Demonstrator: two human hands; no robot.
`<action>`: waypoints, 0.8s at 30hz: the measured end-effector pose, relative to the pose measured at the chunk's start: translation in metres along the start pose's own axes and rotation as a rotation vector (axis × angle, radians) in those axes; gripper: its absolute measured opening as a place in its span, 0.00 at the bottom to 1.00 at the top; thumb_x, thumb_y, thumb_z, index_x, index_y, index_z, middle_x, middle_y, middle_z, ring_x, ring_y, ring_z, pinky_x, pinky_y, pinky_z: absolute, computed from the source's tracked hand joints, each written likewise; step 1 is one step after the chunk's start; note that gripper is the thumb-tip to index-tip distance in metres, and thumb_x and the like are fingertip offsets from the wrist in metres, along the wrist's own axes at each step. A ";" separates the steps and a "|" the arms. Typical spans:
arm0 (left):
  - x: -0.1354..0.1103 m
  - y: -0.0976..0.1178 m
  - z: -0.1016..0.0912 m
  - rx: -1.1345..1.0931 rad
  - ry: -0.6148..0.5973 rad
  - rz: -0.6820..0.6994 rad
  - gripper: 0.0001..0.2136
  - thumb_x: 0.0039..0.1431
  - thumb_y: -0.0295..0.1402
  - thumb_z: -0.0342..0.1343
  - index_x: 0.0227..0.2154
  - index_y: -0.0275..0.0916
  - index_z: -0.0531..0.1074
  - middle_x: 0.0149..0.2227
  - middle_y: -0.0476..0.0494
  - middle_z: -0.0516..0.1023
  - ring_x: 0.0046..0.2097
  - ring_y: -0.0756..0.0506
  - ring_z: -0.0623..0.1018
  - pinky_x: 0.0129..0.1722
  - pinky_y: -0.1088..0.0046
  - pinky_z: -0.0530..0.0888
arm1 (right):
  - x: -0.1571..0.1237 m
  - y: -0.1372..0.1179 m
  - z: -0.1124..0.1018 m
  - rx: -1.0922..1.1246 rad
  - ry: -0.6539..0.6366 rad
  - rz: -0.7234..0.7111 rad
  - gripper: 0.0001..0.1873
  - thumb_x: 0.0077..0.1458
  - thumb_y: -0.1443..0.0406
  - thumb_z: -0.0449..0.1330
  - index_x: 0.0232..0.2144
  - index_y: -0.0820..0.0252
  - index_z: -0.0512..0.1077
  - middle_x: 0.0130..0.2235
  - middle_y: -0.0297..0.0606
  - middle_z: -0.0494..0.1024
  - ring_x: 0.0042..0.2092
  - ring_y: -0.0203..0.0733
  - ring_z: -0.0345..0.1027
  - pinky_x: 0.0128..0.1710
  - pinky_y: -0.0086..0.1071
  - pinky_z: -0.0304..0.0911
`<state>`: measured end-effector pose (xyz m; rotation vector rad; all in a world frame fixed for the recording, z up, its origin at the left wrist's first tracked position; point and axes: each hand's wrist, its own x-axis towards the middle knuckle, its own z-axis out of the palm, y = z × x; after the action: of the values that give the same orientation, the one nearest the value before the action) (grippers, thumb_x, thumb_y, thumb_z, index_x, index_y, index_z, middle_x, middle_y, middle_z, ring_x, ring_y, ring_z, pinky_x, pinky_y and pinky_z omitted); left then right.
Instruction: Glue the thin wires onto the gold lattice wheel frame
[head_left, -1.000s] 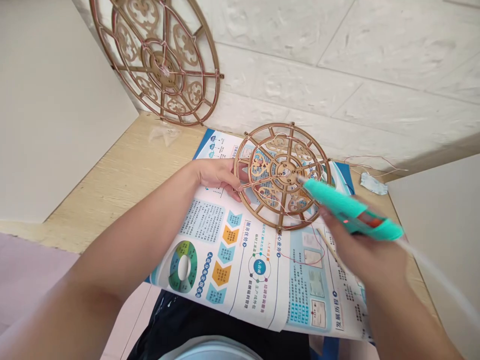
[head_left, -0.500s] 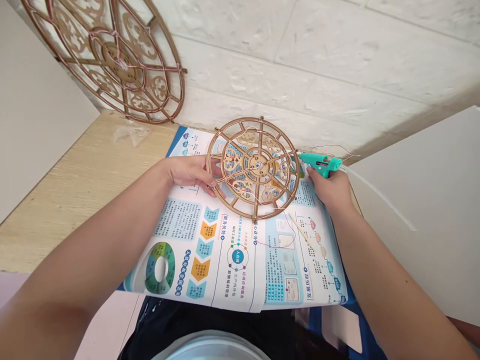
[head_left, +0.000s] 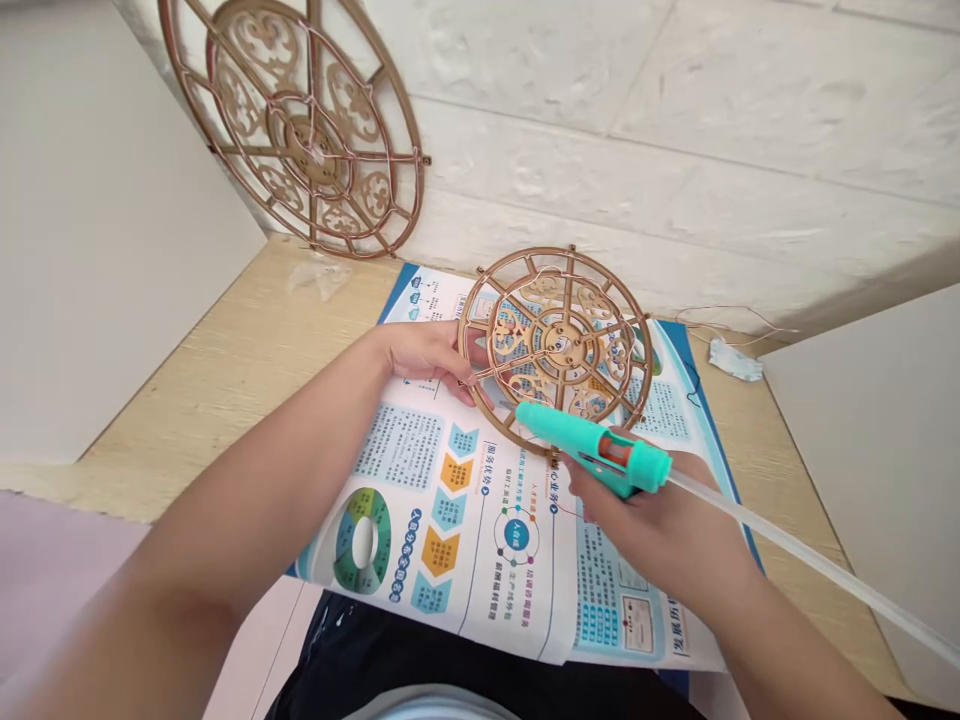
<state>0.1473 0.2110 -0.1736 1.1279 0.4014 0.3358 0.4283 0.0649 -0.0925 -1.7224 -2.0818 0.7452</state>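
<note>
My left hand (head_left: 439,358) grips the left rim of a round gold-brown openwork frame (head_left: 564,345), its fingers partly behind the rim. The frame has spokes, scroll ornaments and thin copper-coloured wire along it, and is tilted above a printed sheet (head_left: 480,560). In my right hand (head_left: 660,520) is a teal hot glue gun (head_left: 592,445), fingers closed round its handle. A long translucent glue stick (head_left: 810,570) trails from its back. The gun's nozzle points left, close to the frame's lower left rim; whether it touches cannot be made out.
A larger, similar round frame (head_left: 315,150) leans against the white brick-pattern wall (head_left: 540,120). Crumpled clear plastic (head_left: 319,278) lies on the wooden table (head_left: 225,370). A small white packet (head_left: 735,360) and loose wire lie at right. White panels stand at both sides.
My right hand has brought the glue gun from the frame's right side to its lower left rim. My left hand keeps its hold on the frame. The whole view has shifted.
</note>
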 end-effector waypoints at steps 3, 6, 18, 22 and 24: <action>0.001 -0.001 -0.001 -0.008 -0.015 0.016 0.24 0.49 0.31 0.75 0.50 0.42 0.79 0.50 0.40 0.86 0.45 0.42 0.87 0.40 0.72 0.85 | 0.006 -0.009 0.011 -0.059 -0.017 -0.053 0.15 0.62 0.56 0.56 0.25 0.53 0.73 0.22 0.34 0.77 0.23 0.43 0.72 0.24 0.35 0.63; 0.002 -0.002 -0.001 -0.016 -0.020 0.030 0.23 0.48 0.31 0.75 0.49 0.43 0.80 0.48 0.42 0.87 0.45 0.42 0.87 0.39 0.72 0.85 | 0.013 -0.014 0.013 -0.063 -0.015 -0.073 0.17 0.64 0.57 0.55 0.25 0.53 0.73 0.21 0.34 0.77 0.24 0.44 0.73 0.24 0.35 0.63; 0.000 -0.001 0.001 -0.079 0.013 0.016 0.28 0.47 0.27 0.75 0.53 0.47 0.77 0.45 0.47 0.88 0.44 0.43 0.87 0.41 0.68 0.86 | 0.021 -0.021 0.020 -0.120 -0.014 -0.089 0.15 0.66 0.57 0.55 0.33 0.51 0.80 0.24 0.36 0.79 0.28 0.48 0.76 0.27 0.37 0.65; 0.000 -0.001 0.000 -0.058 0.004 0.021 0.23 0.48 0.28 0.75 0.48 0.45 0.79 0.45 0.48 0.87 0.44 0.43 0.87 0.41 0.69 0.86 | 0.022 -0.024 0.019 -0.167 -0.050 -0.030 0.17 0.66 0.55 0.55 0.33 0.51 0.81 0.18 0.35 0.74 0.24 0.48 0.72 0.22 0.36 0.59; 0.001 0.000 0.000 -0.036 0.002 0.025 0.20 0.48 0.29 0.75 0.45 0.44 0.80 0.44 0.47 0.87 0.44 0.43 0.87 0.41 0.70 0.86 | 0.023 -0.027 0.018 -0.175 -0.067 -0.009 0.16 0.65 0.55 0.56 0.34 0.52 0.81 0.19 0.35 0.75 0.24 0.47 0.72 0.22 0.35 0.59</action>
<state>0.1480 0.2111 -0.1738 1.0985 0.3814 0.3648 0.3918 0.0804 -0.0925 -1.7990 -2.2587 0.6426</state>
